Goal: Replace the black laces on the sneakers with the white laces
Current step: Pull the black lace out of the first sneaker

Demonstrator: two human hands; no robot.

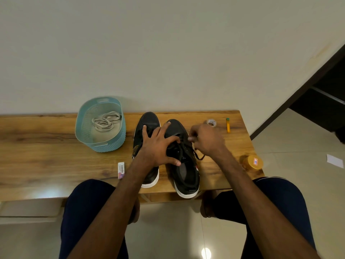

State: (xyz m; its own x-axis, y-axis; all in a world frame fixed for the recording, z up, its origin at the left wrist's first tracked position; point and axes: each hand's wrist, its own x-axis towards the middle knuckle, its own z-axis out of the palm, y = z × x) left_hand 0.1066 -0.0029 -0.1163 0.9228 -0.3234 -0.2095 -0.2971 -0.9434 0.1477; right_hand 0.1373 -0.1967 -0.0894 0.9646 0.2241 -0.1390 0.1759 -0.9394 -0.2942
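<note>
On the desk (46, 146) I see two black sneakers side by side, toes away from me; my left hand (159, 146) lies open, its straight fingers spread across the left sneaker (149, 120) and the right sneaker (186, 174). My right hand (207, 139) is curled and pinches the black lace (198, 156) at the outer side of the right sneaker. The white laces (105, 121) lie coiled in the blue basket (100, 144), just left of the sneakers.

Both sneakers (149, 120) are black with white soles, and the black lace (199, 157) matches them. The white laces (104, 121) look greyish-white in a pale blue basket (112, 144) with a dotted weave pattern. The table (46, 146) is warm brown woodgrain. The jar (252, 162) at its right edge is amber-orange.
</note>
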